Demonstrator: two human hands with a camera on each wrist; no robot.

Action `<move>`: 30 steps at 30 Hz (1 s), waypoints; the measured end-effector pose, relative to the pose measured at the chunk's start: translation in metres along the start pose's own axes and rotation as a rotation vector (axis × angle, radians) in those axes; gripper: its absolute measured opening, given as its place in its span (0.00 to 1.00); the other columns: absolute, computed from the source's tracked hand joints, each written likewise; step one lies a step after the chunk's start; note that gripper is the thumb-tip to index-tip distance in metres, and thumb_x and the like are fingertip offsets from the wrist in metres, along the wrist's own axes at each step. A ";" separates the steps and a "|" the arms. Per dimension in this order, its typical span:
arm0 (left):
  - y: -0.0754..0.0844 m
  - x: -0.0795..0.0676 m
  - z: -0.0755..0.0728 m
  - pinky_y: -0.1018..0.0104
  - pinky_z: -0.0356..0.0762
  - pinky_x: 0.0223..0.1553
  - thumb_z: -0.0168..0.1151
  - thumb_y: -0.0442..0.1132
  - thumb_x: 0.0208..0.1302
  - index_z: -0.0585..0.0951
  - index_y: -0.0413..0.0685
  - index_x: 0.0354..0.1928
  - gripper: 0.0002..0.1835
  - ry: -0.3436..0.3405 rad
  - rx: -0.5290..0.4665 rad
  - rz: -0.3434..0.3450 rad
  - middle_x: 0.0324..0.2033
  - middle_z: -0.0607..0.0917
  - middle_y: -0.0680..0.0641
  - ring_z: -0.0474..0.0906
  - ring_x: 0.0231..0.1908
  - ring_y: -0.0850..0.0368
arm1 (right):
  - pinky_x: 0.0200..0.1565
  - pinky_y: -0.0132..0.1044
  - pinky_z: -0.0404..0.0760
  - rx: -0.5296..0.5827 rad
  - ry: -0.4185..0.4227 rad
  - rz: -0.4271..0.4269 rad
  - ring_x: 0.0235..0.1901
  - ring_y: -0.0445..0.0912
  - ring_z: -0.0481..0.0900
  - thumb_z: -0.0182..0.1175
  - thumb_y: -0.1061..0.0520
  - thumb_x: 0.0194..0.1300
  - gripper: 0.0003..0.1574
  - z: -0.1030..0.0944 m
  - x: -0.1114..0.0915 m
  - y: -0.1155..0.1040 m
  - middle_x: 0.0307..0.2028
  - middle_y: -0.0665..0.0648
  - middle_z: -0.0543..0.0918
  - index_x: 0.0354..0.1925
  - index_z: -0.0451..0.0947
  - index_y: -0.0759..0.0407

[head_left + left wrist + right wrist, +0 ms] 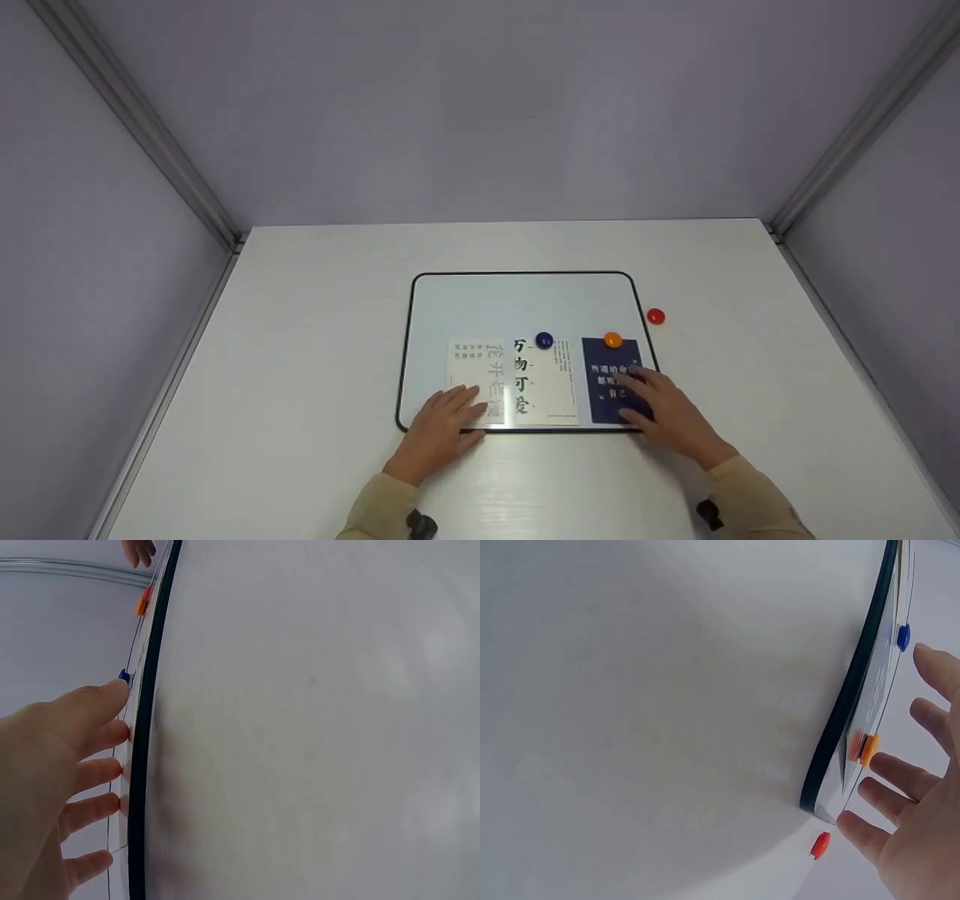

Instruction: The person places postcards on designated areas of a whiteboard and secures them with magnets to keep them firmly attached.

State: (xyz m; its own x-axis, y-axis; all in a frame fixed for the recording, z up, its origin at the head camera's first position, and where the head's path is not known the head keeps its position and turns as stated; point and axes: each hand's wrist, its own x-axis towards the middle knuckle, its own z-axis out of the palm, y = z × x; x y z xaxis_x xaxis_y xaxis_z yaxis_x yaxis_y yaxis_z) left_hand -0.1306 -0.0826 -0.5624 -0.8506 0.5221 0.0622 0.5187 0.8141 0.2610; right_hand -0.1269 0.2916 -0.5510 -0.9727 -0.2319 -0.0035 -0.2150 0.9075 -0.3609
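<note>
A whiteboard [525, 300] with a black rim lies flat on the table. Three cards lie in a row along its near half: a pale card [465, 367] at left, a cream card [551, 390] with large black characters in the middle, and a dark blue card [604, 405] at right. My left hand [439, 431] touches the lower part of the pale card with spread fingers. Over the dark blue card's right side is my right hand [667, 412], fingers apart, holding nothing. A blue round magnet [544, 340] sits on the cream card's top edge, an orange magnet [613, 340] on the dark blue card's.
A red round magnet [656, 316] lies on the white table [315, 337], just right of the whiteboard. Grey-purple panels [495, 112] stand at the back and both sides, joined by metal posts [862, 112] in the corners.
</note>
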 end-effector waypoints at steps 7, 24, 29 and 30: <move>-0.002 0.001 -0.002 0.50 0.69 0.67 0.58 0.52 0.66 0.78 0.55 0.60 0.22 -0.019 -0.049 -0.003 0.66 0.75 0.49 0.69 0.66 0.49 | 0.62 0.63 0.72 0.040 0.027 0.024 0.65 0.67 0.67 0.62 0.49 0.64 0.35 -0.003 0.005 0.003 0.66 0.69 0.68 0.67 0.66 0.51; -0.004 0.002 -0.002 0.52 0.69 0.68 0.59 0.52 0.65 0.78 0.55 0.60 0.23 -0.030 -0.053 -0.005 0.65 0.75 0.48 0.70 0.66 0.48 | 0.63 0.65 0.69 0.120 0.060 0.139 0.62 0.67 0.68 0.57 0.49 0.68 0.31 -0.012 0.018 0.008 0.62 0.71 0.70 0.66 0.67 0.56; -0.004 0.002 -0.002 0.51 0.67 0.69 0.59 0.51 0.65 0.77 0.55 0.60 0.23 -0.040 -0.078 -0.013 0.66 0.75 0.48 0.69 0.67 0.47 | 0.63 0.65 0.69 0.142 0.052 0.158 0.63 0.67 0.68 0.56 0.49 0.69 0.32 -0.013 0.021 0.012 0.62 0.71 0.70 0.67 0.66 0.57; -0.003 0.002 -0.002 0.51 0.67 0.69 0.59 0.51 0.65 0.77 0.55 0.60 0.23 -0.041 -0.084 -0.013 0.66 0.75 0.48 0.69 0.67 0.47 | 0.63 0.65 0.69 0.144 0.054 0.158 0.63 0.66 0.68 0.56 0.49 0.69 0.32 -0.013 0.022 0.014 0.62 0.71 0.70 0.67 0.66 0.57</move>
State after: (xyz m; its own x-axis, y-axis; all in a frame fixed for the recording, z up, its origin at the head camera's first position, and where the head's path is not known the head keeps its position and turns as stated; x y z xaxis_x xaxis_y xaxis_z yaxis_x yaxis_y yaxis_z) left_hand -0.1340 -0.0850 -0.5610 -0.8523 0.5226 0.0191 0.4969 0.7979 0.3412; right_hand -0.1522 0.3032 -0.5441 -0.9974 -0.0679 -0.0224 -0.0483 0.8710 -0.4889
